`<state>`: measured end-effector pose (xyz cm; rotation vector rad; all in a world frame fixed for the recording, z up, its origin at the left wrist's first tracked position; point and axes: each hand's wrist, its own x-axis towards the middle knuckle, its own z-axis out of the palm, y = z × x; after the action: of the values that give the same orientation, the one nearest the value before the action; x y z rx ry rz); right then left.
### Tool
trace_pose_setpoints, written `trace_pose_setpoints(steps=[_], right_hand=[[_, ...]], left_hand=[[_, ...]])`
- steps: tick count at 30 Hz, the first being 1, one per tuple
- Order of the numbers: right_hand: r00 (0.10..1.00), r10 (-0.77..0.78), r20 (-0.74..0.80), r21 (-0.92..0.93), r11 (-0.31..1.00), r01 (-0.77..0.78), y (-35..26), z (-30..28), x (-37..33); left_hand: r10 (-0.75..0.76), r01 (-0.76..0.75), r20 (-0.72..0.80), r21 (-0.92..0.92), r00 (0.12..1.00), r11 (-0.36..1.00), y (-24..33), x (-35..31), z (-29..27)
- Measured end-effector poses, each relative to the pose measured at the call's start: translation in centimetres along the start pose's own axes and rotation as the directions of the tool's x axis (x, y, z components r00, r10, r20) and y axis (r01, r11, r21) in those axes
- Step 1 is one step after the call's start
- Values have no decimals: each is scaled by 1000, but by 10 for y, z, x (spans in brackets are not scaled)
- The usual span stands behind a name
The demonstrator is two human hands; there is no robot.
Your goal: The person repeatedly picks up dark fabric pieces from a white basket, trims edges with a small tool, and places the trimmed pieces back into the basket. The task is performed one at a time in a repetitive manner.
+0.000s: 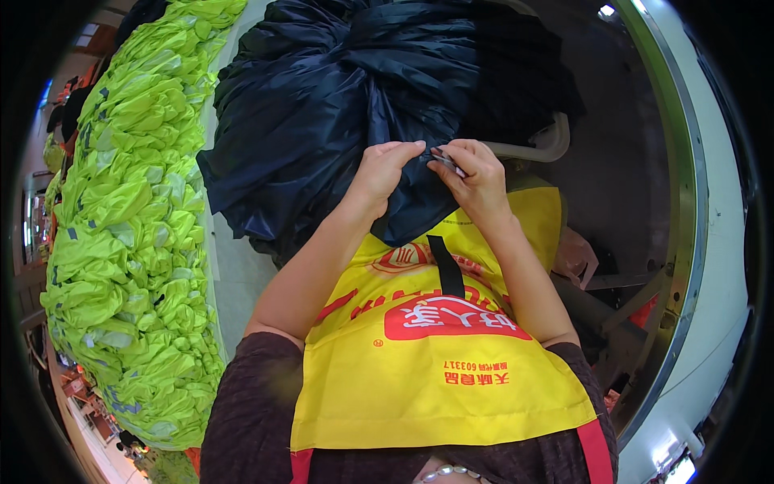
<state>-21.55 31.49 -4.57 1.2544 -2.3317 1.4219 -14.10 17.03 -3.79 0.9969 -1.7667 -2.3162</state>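
A large heap of shiny dark navy fabric point(314, 113) lies gathered in front of me and hangs down toward my lap. My left hand point(382, 173) is closed in a pinch at the fabric, thumb and forefinger pointing right. Close beside its fingertips, my right hand point(480, 176) is closed around small metal thread snips point(447, 161), mostly hidden by the fingers. The tips of the snips point toward the left fingertips. Whether a thread runs between the hands is too small to tell.
A tall pile of bright lime-yellow garments point(137, 242) stands along the left. A pale curved tube point(548, 141) juts out at the right of the navy heap. Further right runs a metal-edged white table point(721, 218). A yellow apron point(451, 411) covers my lap.
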Motion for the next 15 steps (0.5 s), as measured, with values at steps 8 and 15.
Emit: trace_pose_setpoints(steps=[8,15], right_hand=[[989,-106,107,-146,982,121,-18,-22,-1],[996,-80,34,-12,997,80,-17,-17,-21]], left_hand=[[66,-75,56,188,996,979,4,-11,12],[-53,48,130,43,990,998,3,-7,7]])
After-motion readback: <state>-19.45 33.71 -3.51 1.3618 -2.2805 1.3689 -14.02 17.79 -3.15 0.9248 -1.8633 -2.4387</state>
